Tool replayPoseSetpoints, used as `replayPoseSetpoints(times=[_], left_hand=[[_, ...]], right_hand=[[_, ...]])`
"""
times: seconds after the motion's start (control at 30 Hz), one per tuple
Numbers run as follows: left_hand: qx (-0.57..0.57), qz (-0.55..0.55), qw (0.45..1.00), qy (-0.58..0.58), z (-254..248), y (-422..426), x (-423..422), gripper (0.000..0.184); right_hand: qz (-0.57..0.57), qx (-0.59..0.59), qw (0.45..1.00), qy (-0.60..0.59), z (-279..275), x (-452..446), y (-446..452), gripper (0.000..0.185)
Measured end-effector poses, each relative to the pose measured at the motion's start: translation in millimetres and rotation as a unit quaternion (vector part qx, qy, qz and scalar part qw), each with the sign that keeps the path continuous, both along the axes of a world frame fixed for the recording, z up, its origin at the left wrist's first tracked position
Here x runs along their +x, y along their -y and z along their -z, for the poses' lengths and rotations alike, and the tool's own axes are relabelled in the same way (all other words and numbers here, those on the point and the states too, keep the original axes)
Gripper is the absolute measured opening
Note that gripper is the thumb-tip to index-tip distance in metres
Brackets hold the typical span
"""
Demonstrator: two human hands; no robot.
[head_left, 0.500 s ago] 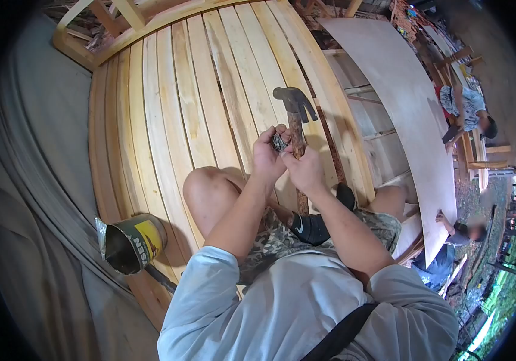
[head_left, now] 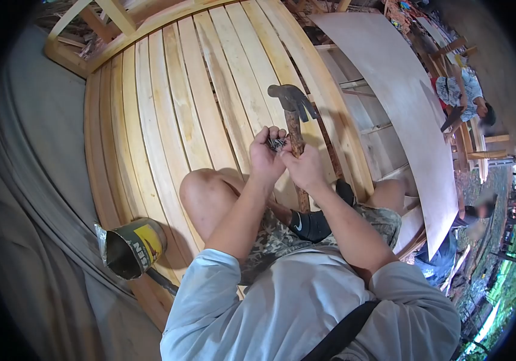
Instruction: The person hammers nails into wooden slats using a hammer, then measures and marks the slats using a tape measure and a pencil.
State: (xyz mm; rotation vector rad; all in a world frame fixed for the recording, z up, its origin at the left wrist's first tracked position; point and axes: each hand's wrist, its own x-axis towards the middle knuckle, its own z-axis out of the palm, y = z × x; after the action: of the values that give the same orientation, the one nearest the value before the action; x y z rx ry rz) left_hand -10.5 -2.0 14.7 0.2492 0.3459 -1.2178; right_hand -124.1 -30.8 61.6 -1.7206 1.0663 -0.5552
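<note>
Hammer [head_left: 292, 114] with a dark claw head and a rough brown wooden handle is at the middle of the head-camera view, held in front of the seated person, its head at the far end and the claw turned to the right. The right hand [head_left: 306, 168] has its grip closed around the handle, whose near end shows beyond the fist. Just to its left, touching it, the left hand [head_left: 266, 157] is cupped, its grip curled around a small bunch of thin metal pieces that look like nails [head_left: 278, 144].

Both hands are above a platform of pale wooden planks [head_left: 201, 84], where the person sits with legs folded, in camouflage shorts [head_left: 273, 237] and a black shoe [head_left: 311, 226]. Near the left edge, a dark green can [head_left: 140, 243] with a yellow label has its open mouth facing the viewer. Grey cloth [head_left: 35, 210] hangs at the far left. To the right lies a large pale sheet [head_left: 390, 90]; beyond it is a person in a patterned top [head_left: 470, 90].
</note>
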Motion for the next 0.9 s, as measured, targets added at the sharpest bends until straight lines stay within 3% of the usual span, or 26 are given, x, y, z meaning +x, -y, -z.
replayPoseSetpoints(times=[0.1,0.2,0.27,0.4,0.7,0.77,0.9], left_hand=[[0.036,-0.015,0.999,-0.027,-5.9,0.0,-0.8,0.032],[-0.008,0.028,1.0,0.011,-4.0,-4.7,-2.9,0.033],[-0.014,0.031,0.999,0.024,-3.0,-5.6,-4.7,0.033],[0.008,0.001,1.0,0.007,-5.6,-2.6,-10.6,0.035],[-0.087,0.065,0.994,0.027,-6.9,-10.4,-6.7,0.034],[-0.004,0.041,0.999,0.02,-31.7,-11.5,-10.8,0.033],[0.036,0.044,0.998,0.018,-27.4,-11.3,-8.1,0.031]], right_hand=[[0.002,0.0,0.998,0.056,3.4,0.0,2.3,0.021],[-0.006,-0.001,0.999,0.049,-6.1,-5.1,0.9,0.021],[-0.028,0.017,0.999,-0.019,-16.6,-7.8,0.1,0.022],[-0.01,-0.003,1.0,0.004,-12.4,-8.8,-1.3,0.023],[-0.014,-0.03,0.999,-0.029,-19.4,-11.0,-6.3,0.024],[-0.017,-0.012,1.0,-0.017,-14.9,-9.9,-5.8,0.025],[-0.027,-0.009,0.999,-0.027,-12.8,-9.5,-3.5,0.025]])
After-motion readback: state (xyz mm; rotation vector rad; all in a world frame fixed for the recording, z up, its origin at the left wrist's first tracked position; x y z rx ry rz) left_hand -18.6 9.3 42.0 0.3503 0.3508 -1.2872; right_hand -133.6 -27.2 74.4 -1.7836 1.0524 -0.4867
